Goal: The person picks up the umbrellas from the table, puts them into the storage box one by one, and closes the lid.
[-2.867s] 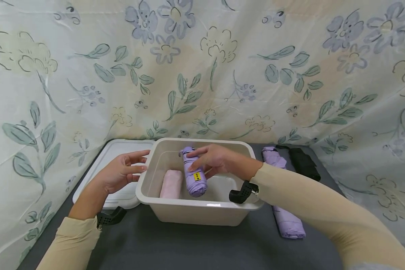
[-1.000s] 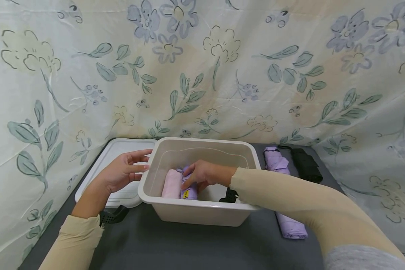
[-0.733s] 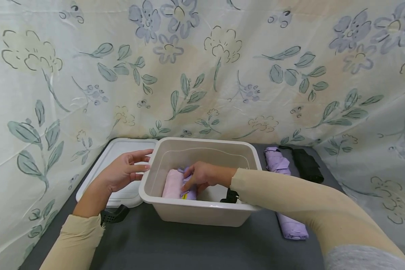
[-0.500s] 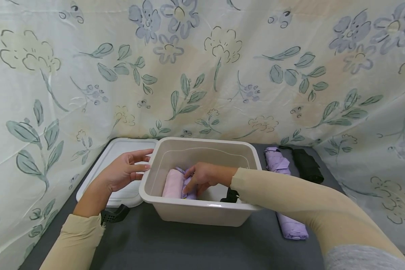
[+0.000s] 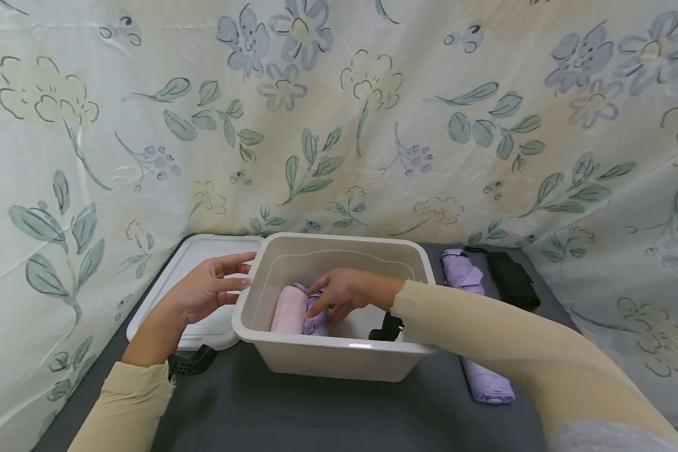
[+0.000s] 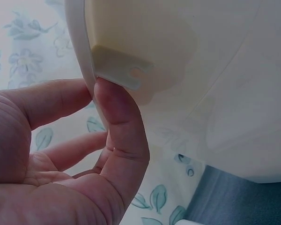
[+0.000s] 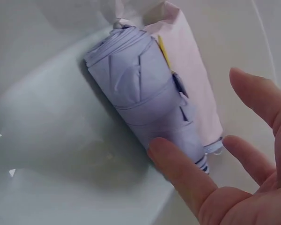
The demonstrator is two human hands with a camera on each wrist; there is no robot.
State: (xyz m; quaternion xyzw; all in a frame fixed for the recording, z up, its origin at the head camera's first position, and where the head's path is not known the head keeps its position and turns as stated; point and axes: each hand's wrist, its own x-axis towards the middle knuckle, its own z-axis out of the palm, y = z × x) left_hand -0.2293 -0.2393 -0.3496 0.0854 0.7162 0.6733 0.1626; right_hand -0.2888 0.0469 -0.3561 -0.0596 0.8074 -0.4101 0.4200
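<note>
A beige plastic bin (image 5: 339, 361) stands on the dark table, and my left hand (image 5: 203, 289) pinches its left rim between thumb and fingers. Inside lies a rolled lilac folding umbrella (image 7: 140, 89), with a sliver of yellow tag showing on its side. Alongside it, to the left, is a rolled pale pink bundle (image 5: 289, 311). My right hand (image 5: 344, 292) reaches into the bin with fingers spread. In the right wrist view one fingertip rests at the umbrella's edge, while the other fingers stand apart from it. Part of the lilac umbrella is hidden behind that hand.
A white lid (image 5: 215, 326) lies left of the bin. Right of it are a second, longer lilac folding umbrella (image 5: 488, 380), partly covered by my right sleeve, and a black folding umbrella (image 5: 511, 279). A floral curtain (image 5: 373, 157) hangs behind.
My right hand lowered the lilac umbrella into the bin beside the pink bundle and turned it so its yellow tag went out of sight. Its fingers have now loosened. My left hand stayed put.
</note>
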